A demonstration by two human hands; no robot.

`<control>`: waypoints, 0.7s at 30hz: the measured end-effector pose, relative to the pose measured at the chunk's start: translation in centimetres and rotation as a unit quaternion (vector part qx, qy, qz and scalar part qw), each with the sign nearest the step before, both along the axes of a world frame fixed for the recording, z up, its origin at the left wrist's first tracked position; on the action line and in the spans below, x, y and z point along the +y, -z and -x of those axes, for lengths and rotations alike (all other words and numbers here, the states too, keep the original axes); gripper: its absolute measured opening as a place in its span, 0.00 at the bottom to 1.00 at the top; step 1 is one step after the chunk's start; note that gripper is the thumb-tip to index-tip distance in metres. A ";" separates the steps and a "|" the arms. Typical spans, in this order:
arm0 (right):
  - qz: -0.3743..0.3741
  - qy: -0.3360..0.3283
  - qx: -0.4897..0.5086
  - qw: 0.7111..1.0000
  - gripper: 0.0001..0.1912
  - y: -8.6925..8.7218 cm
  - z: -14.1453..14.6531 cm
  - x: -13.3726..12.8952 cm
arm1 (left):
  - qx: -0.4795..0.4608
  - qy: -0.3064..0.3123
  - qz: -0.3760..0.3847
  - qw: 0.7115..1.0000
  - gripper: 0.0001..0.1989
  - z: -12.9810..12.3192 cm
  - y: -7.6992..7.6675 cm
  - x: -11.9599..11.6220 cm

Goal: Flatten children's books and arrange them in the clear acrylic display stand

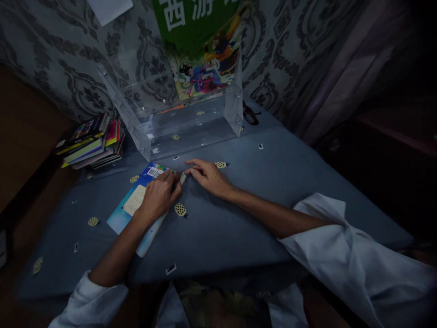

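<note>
A blue book (131, 207) with a pale text panel and a barcode lies slanted on the dark blue tablecloth. Across its upper right part rests my left hand (160, 193), fingers bent and pressed together near the book's edge; what they pinch, if anything, is hidden. Just right of the book, my right hand (210, 176) is over the cloth with its index finger stretched out and its fingers apart, holding nothing. Its fingertips are close to the book's upper right corner.
Behind the hands stands a clear acrylic rack (191, 141) with a green illustrated book (205, 50) in it. A stack of books (92, 141) sits at the back left. Dark glasses (251, 115) lie right of the rack, by the patterned curtain (273, 59).
</note>
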State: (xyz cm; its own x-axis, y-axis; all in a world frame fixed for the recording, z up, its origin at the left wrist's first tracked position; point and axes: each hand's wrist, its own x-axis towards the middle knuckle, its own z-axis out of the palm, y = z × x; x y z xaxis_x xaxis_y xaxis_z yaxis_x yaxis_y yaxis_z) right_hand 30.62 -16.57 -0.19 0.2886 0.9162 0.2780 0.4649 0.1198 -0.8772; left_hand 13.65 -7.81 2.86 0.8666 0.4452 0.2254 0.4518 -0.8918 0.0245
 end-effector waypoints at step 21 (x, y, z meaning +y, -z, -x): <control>-0.011 0.018 -0.050 0.999 0.18 -0.1 0.4 -0.3 | 0.008 -0.007 -0.006 1.000 0.06 -0.1 -0.1 -0.2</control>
State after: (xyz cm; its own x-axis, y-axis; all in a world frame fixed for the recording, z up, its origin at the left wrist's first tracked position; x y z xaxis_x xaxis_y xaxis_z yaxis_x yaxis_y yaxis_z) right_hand 30.18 -16.84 -0.14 0.2912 0.8990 0.3270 0.5549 0.1197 -0.8233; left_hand 13.73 -8.01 2.99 0.8642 0.4545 0.2160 0.4642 -0.8857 0.0067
